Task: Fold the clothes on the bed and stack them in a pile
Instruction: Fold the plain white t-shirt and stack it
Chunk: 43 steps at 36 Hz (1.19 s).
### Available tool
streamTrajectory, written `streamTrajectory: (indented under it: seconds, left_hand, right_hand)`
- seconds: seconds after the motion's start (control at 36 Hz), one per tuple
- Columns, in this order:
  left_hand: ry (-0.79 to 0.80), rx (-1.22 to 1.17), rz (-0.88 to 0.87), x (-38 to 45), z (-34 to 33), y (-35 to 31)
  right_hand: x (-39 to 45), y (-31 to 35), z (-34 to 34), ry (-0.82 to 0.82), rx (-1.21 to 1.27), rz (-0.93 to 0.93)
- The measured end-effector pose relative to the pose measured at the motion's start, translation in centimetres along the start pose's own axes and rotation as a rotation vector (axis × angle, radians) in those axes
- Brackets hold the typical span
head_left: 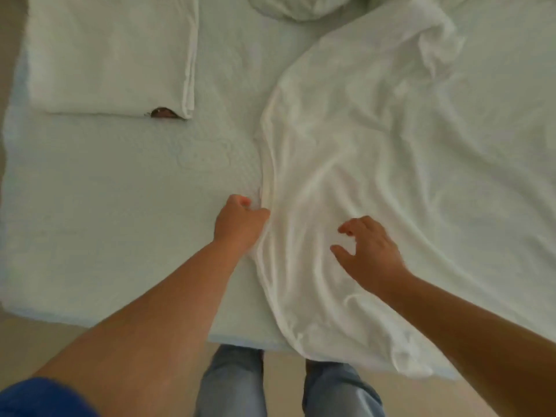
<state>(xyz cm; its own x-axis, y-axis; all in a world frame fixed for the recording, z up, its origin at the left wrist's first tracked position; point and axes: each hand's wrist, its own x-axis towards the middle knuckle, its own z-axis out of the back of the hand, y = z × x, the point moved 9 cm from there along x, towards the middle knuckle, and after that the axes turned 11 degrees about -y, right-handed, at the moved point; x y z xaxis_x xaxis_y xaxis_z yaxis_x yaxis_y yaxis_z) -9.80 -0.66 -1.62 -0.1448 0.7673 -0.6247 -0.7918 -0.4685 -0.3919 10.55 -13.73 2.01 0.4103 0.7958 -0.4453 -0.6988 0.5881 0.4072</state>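
Bed: the bed (120, 206) fills most of your view under a pale quilted cover, and its near edge runs just above your knees.
Folded pile: a white folded pile (111, 55) lies flat at the far left of the bed, its layered edges showing along its right side.
Dark patch: a small dark patch (164, 113) peeks out at the near right corner of that pile; you cannot tell what it is.
Loose garment: a large white garment (376, 164) lies spread and wrinkled across the middle and right of the bed, with its near end draping over the bed's edge by your right leg.
Bunched cloth: another bundle of pale cloth (298, 7) sits at the far edge, above the garment.
Left hand: your left hand (240, 221) is at the garment's left edge, its fingers (245, 201) curled in and pinching a fold of the white fabric against the bed.
Right hand: your right hand (371, 251) hovers over the near part of the garment, fingers (346, 228) spread and loosely bent, holding nothing; whether the tips touch the cloth cannot be told.
Gap: the two hands are near each other, with a ridge of gathered fabric between them.
Pile and garment: they lie well apart, bare bed cover between them.
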Motion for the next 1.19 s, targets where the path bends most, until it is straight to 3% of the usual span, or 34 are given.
streamTrajectory:
  seconds: [0.14, 0.25, 0.33, 0.53, 0.72, 0.92, 1.03, 1.11, 1.19]
  left_hand:
    - [0.167, 0.077, 0.026, -3.8, -1.9, 5.7]
    - [0.172, 0.031, 0.051, -4.9, -2.4, 7.4]
    - [0.156, -0.091, 0.129, -5.5, -2.8, 8.4]
    - [0.054, -0.127, 0.072, -5.2, -2.4, 10.5]
    - [-0.055, -0.144, -0.025, -4.6, 0.0, 11.0]
    - [-0.132, -0.108, -0.099, -4.1, 1.7, 12.5]
    - [-0.113, -0.174, -0.028, -5.8, 0.9, 14.3]
    - [0.049, -0.257, 0.081, -8.6, -2.0, 16.8]
    - [0.157, -0.258, 0.146, -10.9, -4.9, 19.2]
  right_hand:
    - [-7.8, 0.6, -7.1, 0.214, -0.05, -0.056]
    - [-10.8, 1.1, -10.5, 0.262, -0.07, -0.098]
    - [-11.8, 1.6, -11.9, 0.213, -0.155, -0.104]
    - [-12.4, 3.0, -13.5, 0.033, -0.382, -0.048]
    - [-14.8, 6.5, -13.6, -0.062, -0.238, 0.184]
    - [-16.5, 7.9, -17.0, 0.055, 0.102, 0.108]
    - [-19.0, 6.0, -15.9, -0.059, 0.056, 0.156]
    - [-21.2, 1.0, -13.3, -0.246, 0.159, -0.065]
    - [-23.5, -6.7, -11.1, -0.445, 0.285, -0.515]
